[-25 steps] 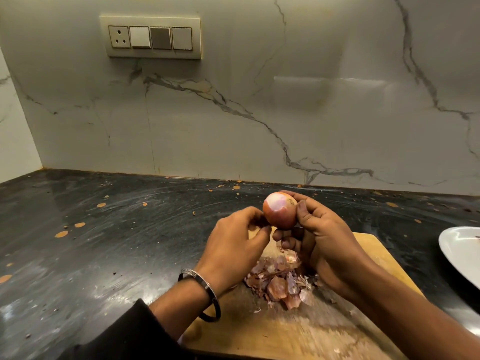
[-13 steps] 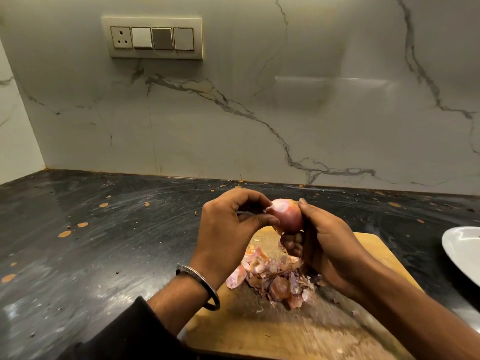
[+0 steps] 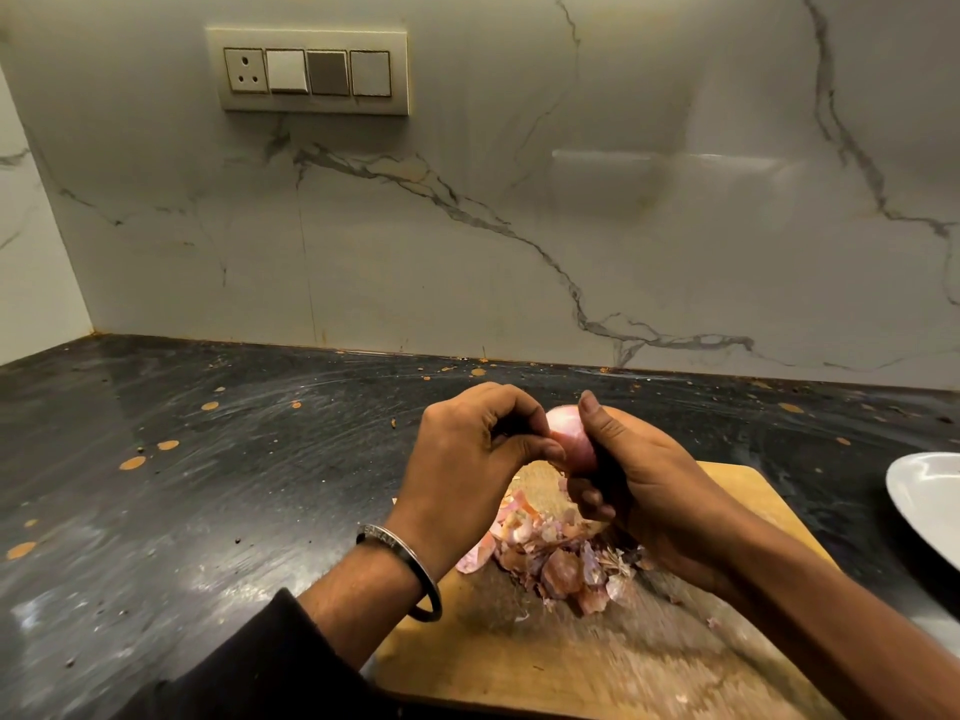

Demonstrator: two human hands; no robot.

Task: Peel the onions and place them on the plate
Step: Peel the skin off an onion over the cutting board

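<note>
A pale pink onion [image 3: 571, 439] is held above the wooden cutting board [image 3: 737, 501], between both hands. My right hand [image 3: 639, 491] grips it from the right and below, thumb up along its side. My left hand [image 3: 467, 459], with a steel bangle at the wrist, pinches at the onion's left side with curled fingers. A heap of loose onion skins [image 3: 561, 558] lies on the board under the hands. The white plate [image 3: 930, 506] shows only its left edge at the far right; I see no onion on that part.
The board lies on a black stone counter [image 3: 208, 485] speckled with skin flakes and orange spots. A marble wall rises behind, with a switch panel [image 3: 311, 70] high at the left. The counter's left corner meets a side wall.
My left hand rose from beneath the onion to its upper left side and now pinches there. The right hand turned the onion and lowered it slightly. More skins lie on the heap.
</note>
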